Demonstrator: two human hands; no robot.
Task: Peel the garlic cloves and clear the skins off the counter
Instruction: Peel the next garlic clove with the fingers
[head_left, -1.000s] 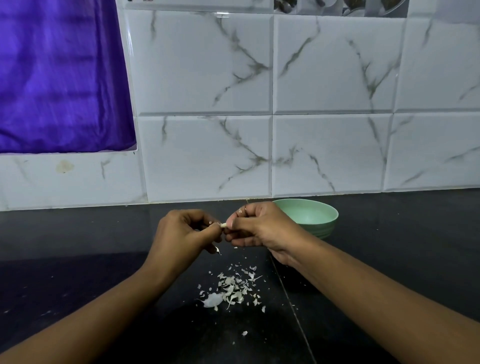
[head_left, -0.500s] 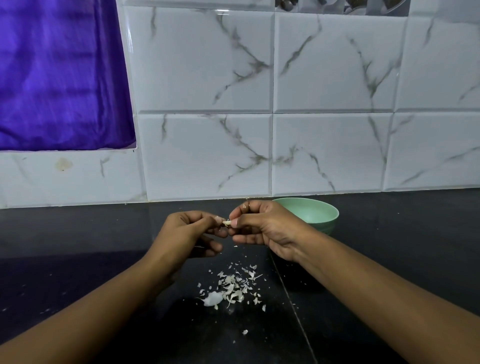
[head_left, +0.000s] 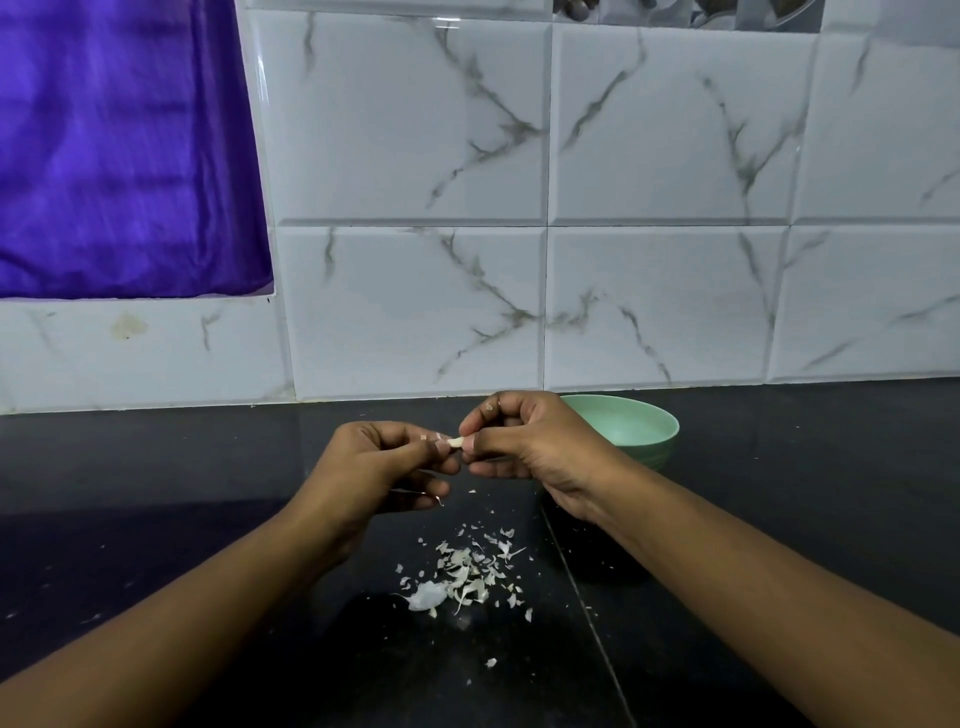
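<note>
One garlic clove (head_left: 455, 442), held in the air above the worktop (head_left: 156, 493), between both hands. Right grip (head_left: 530, 447) pinches its right end, other fingers curled. Left grip (head_left: 374, 467) pinches the left end, thumb on top. Long axis runs roughly left-right, hand to hand, neither nearer. Clove looks pale and small; can't tell if any skin is left on it. Skins pile (head_left: 462, 571) lies on the worktop below the hands. Green bowl (head_left: 649, 431) sits just behind the right grip, the likely drop spot.
</note>
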